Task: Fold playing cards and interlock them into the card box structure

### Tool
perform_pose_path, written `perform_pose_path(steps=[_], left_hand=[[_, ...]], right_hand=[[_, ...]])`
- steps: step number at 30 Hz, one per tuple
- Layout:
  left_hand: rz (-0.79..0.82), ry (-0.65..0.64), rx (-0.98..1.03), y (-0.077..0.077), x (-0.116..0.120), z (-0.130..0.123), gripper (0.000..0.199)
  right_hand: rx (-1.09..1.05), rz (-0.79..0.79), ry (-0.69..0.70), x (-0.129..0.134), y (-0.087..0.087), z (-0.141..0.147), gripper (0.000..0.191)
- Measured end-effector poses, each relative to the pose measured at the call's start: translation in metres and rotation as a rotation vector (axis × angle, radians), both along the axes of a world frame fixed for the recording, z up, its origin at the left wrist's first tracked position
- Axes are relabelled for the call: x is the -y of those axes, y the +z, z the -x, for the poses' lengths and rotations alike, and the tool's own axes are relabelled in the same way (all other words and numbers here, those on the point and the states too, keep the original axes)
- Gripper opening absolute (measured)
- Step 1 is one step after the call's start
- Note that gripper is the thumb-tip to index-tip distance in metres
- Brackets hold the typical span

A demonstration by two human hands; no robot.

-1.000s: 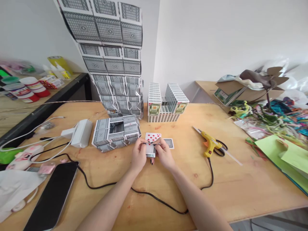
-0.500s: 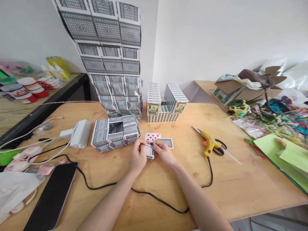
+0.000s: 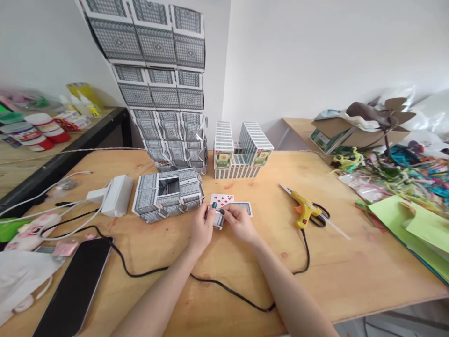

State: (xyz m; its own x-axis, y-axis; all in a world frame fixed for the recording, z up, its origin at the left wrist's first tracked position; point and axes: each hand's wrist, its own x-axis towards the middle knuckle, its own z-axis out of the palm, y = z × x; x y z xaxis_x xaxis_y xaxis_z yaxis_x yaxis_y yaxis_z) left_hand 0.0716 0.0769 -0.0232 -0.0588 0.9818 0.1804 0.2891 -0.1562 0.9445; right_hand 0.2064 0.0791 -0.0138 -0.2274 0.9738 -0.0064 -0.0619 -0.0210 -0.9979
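Both hands meet over the wooden table, pinching one playing card (image 3: 218, 222) with a grey patterned back. My left hand (image 3: 202, 225) grips its left side, thumb on top. From the right, my right hand (image 3: 241, 223) closes its thumb and fingers on the card's other edge. Part of the card is hidden by the fingers. Just beyond lie a face-up diamond card (image 3: 222, 200) and a face-down card (image 3: 246, 208). To the left of my left hand sits a block built of folded cards (image 3: 147, 199), with a square opening on top.
A tall card tower (image 3: 161, 89) rises behind the block. Stacked card boxes (image 3: 242, 152) stand at the back. On the right lie a yellow glue gun (image 3: 304, 209) and scissors (image 3: 320, 219); its black cable (image 3: 224, 286) crosses beneath my forearms. A phone (image 3: 75, 285) lies front left.
My left thumb has come up onto the card, its nail now showing. The held card has shifted and tilted slightly. Both hands stay in nearly the same place.
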Motion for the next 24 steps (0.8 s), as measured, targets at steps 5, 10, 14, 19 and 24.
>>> perform_pose_path(steps=[5, 10, 14, 19, 24], left_hand=[[-0.028, -0.075, -0.12, -0.002, 0.0, 0.0, 0.027], [-0.014, -0.146, -0.105, -0.002, 0.001, -0.002, 0.03], [0.03, -0.149, 0.006, -0.003, -0.001, -0.003, 0.03], [0.021, -0.15, -0.045, -0.004, -0.004, -0.002, 0.031], [-0.05, -0.151, -0.249, -0.004, -0.004, -0.001, 0.03]], right_hand=[[-0.028, 0.12, 0.141, 0.001, 0.001, -0.004, 0.03], [0.018, 0.045, 0.182, 0.001, 0.002, -0.007, 0.025], [0.1, -0.042, 0.153, 0.001, 0.003, -0.007, 0.024], [0.114, 0.022, 0.071, 0.002, 0.0, -0.002, 0.025], [0.094, 0.117, 0.093, 0.004, 0.0, 0.005, 0.02]])
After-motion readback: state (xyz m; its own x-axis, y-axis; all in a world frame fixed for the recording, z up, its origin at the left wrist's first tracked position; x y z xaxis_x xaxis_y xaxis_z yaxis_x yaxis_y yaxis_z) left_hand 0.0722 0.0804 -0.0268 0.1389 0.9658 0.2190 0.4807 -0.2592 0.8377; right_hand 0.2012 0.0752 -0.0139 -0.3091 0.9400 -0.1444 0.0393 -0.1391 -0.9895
